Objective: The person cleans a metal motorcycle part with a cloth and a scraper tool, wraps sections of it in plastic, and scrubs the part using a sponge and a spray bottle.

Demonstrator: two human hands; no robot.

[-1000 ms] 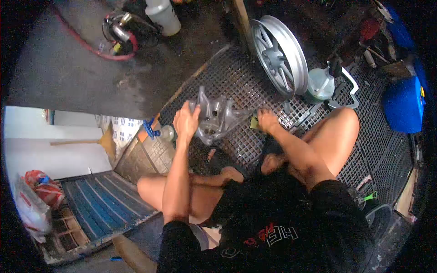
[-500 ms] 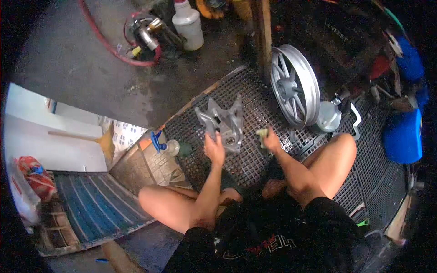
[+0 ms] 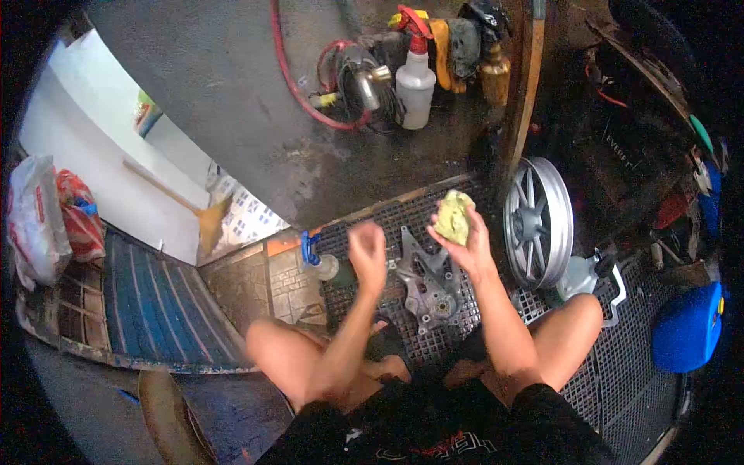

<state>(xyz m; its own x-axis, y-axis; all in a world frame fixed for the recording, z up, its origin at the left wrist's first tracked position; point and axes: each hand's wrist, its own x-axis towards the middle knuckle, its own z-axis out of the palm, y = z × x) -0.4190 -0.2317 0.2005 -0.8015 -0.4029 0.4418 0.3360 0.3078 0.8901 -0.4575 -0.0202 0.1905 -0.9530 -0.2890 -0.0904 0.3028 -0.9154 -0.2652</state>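
Observation:
My right hand (image 3: 477,246) is raised and grips a crumpled yellow-green sponge (image 3: 452,218), fingers and thumb around its lower side. To its left, my left hand (image 3: 367,254) hangs in the air, slightly blurred, with its fingers curled in; nothing shows in it. Between and below both hands, a grey cast-metal bracket (image 3: 425,280) with several arms and holes lies on the black grid mat (image 3: 380,213). Neither hand appears to touch it.
A silver spoked wheel rim (image 3: 540,225) stands at the right beside a wooden post (image 3: 527,93). Further off are a spray bottle (image 3: 416,89) and a red hose (image 3: 283,62). A blue container (image 3: 686,325) sits far right. A clear bottle with a blue top (image 3: 326,267) is left.
My left hand has let go of the bracket, which now rests on the mat. My right hand has lifted the sponge higher. The view has shifted, showing more of the spray bottle.

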